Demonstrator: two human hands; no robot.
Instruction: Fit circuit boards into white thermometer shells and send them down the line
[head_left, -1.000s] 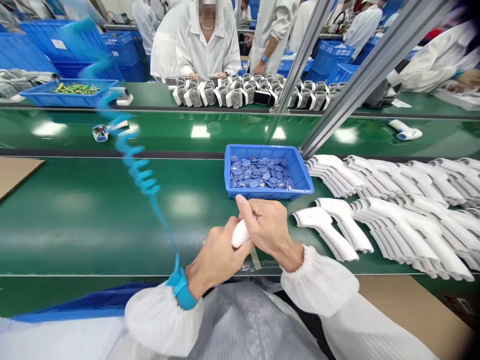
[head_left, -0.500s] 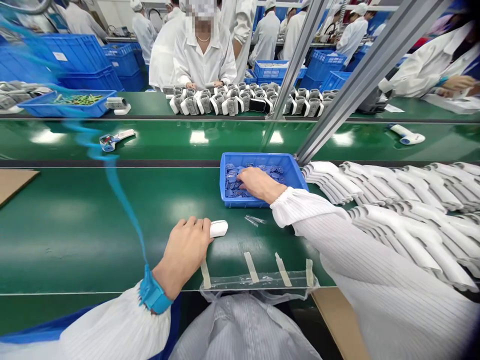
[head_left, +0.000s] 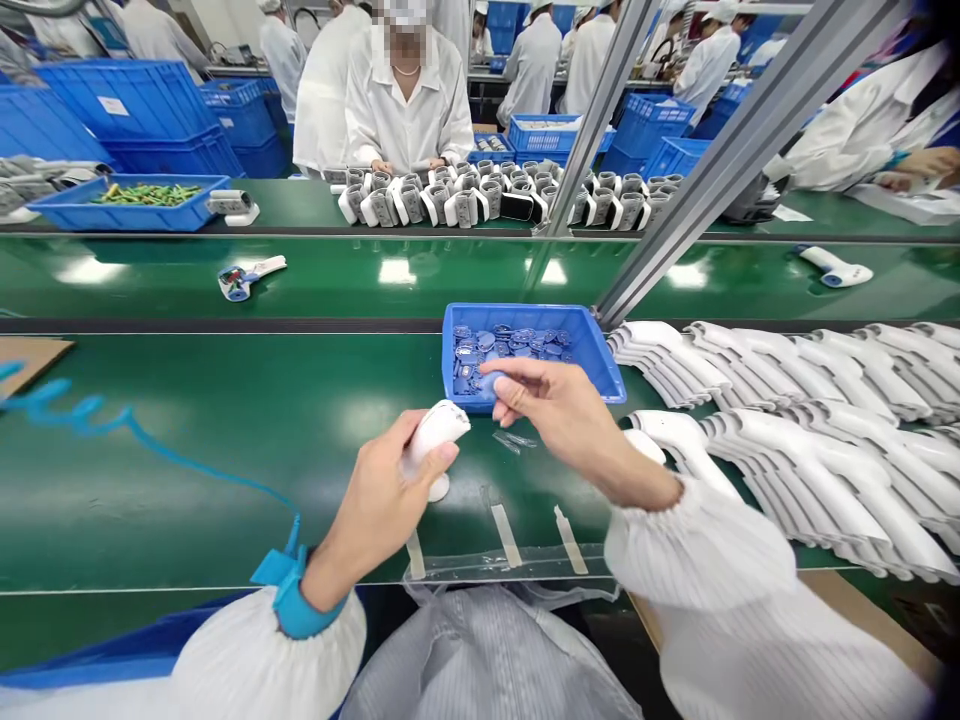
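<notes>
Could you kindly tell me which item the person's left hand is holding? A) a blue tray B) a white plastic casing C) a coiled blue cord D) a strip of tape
B: the left hand curls around the white plastic casing.

White thermometer housing (head_left: 439, 430), pale blue disc (head_left: 491, 382), bright blue plastic tray (head_left: 525, 314) of silvery blue discs (head_left: 517, 342), glossy green counter (head_left: 225, 490), turquoise coiled cord (head_left: 75, 410), white gathered sleeve (head_left: 697, 545), grey pinstriped smock (head_left: 487, 650)
</notes>
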